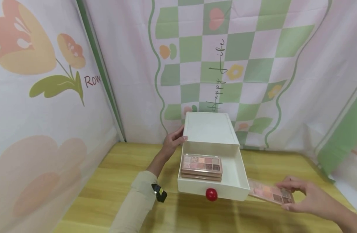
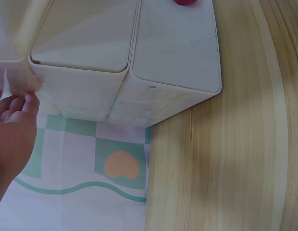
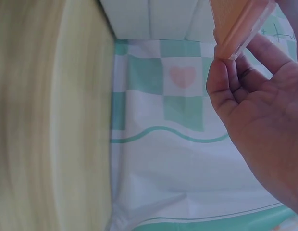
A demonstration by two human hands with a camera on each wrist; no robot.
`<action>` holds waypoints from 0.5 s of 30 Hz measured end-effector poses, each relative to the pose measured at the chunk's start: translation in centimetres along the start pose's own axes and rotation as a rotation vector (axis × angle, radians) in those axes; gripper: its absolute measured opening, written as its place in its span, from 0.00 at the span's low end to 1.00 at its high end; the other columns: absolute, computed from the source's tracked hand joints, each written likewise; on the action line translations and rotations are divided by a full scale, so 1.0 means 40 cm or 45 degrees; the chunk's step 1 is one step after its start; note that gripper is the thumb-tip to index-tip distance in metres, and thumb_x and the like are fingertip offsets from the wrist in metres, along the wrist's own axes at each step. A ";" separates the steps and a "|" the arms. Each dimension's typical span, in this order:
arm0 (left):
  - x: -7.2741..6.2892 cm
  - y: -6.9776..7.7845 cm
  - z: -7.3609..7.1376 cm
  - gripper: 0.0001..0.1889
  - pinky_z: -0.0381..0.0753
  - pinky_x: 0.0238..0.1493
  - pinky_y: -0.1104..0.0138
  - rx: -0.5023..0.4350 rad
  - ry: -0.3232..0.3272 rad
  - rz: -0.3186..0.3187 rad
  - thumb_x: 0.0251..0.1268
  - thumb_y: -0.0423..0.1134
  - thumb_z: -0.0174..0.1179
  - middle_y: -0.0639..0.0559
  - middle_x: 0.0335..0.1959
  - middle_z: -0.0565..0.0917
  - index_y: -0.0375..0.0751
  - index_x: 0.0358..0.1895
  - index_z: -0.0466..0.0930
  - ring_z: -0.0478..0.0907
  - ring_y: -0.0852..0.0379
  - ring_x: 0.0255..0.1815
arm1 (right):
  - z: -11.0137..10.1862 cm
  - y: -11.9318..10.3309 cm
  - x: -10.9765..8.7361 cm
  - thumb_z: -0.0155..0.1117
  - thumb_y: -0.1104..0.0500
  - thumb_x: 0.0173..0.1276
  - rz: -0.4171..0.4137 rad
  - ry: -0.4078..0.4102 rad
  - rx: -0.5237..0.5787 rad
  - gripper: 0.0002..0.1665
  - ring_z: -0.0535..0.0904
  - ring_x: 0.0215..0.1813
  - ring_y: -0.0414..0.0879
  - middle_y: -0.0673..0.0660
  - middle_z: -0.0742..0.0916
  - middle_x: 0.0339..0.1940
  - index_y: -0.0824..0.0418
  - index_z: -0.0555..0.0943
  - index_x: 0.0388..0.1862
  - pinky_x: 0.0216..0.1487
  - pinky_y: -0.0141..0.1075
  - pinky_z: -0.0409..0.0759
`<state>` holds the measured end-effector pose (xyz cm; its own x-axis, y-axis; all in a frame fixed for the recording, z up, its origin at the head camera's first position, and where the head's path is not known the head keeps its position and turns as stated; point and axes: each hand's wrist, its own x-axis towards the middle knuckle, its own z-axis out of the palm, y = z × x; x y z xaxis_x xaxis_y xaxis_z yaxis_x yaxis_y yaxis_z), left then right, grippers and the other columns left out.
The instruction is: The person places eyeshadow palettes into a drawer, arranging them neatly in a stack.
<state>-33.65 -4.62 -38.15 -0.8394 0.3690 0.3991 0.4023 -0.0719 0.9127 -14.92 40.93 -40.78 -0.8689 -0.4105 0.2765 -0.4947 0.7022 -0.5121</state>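
Observation:
A white drawer unit (image 1: 211, 127) stands on the table with its top drawer (image 1: 236, 171) pulled out, a red knob (image 1: 211, 194) on its front. Inside the drawer, to the left, lies a stack of eyeshadow palettes (image 1: 201, 164). My left hand (image 1: 172, 144) rests against the unit's left side, thumb at the front corner of the top; the left wrist view shows its fingertips (image 2: 31, 100) touching the white side wall. To the right of the drawer, my right hand (image 1: 306, 197) pinches another eyeshadow palette (image 1: 268, 191) by its right end, between thumb and fingers.
Below the open drawer, the left wrist view shows more white tiers (image 2: 178, 45) of the unit. A wooden table (image 1: 120, 181) carries it. Close behind hangs a printed curtain (image 1: 190, 48), with another flowered curtain (image 1: 88, 129) along the left.

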 end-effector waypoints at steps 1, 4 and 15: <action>0.000 0.000 0.000 0.35 0.70 0.78 0.57 0.000 -0.001 0.001 0.69 0.38 0.55 0.38 0.78 0.66 0.37 0.78 0.59 0.65 0.41 0.79 | -0.003 -0.002 0.001 0.78 0.68 0.52 -0.005 0.000 0.008 0.30 0.72 0.49 0.21 0.34 0.83 0.46 0.59 0.84 0.57 0.37 0.20 0.72; -0.001 0.000 0.000 0.35 0.70 0.78 0.57 -0.004 -0.009 0.002 0.68 0.39 0.54 0.37 0.78 0.65 0.35 0.78 0.59 0.65 0.40 0.79 | -0.014 -0.007 0.004 0.77 0.70 0.52 -0.050 -0.002 0.043 0.32 0.72 0.48 0.23 0.35 0.82 0.46 0.60 0.83 0.58 0.36 0.20 0.73; -0.002 0.006 0.001 0.35 0.69 0.78 0.56 -0.012 -0.007 0.000 0.69 0.38 0.55 0.37 0.78 0.66 0.37 0.78 0.59 0.66 0.41 0.79 | -0.065 -0.034 0.022 0.77 0.72 0.49 -0.048 0.058 0.024 0.33 0.71 0.48 0.25 0.37 0.83 0.45 0.61 0.83 0.58 0.37 0.20 0.72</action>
<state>-33.48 -4.64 -37.97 -0.8373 0.3737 0.3990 0.3991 -0.0808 0.9133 -15.05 41.12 -37.74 -0.8497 -0.4094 0.3322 -0.5270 0.6755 -0.5157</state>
